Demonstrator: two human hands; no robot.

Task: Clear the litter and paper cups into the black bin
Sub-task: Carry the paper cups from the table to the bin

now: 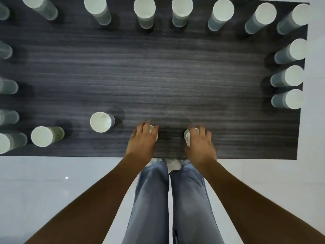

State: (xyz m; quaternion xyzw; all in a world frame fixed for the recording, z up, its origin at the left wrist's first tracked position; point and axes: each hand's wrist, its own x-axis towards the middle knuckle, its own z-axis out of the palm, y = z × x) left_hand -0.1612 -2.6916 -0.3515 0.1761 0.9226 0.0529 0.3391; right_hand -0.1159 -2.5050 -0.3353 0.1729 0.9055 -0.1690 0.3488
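Left hand (143, 140) covers nearly all of its paper cup (154, 132); only a sliver of white rim peeks out past the fingers. Same story on the right: the right hand (200, 143) hides its cup (187, 137) but for a crescent of rim on the inner side. How firmly either hand holds, that can't be told; the fingers are smeared with blur. Along the left edge, the cups (5, 87) are sliced by the frame, only their sides showing. At the far edge, the top row of cups (182, 6) loses part of its rims to the frame. The dark table (158, 76) runs off at the left. Feet are mostly hidden beneath the table's near edge.
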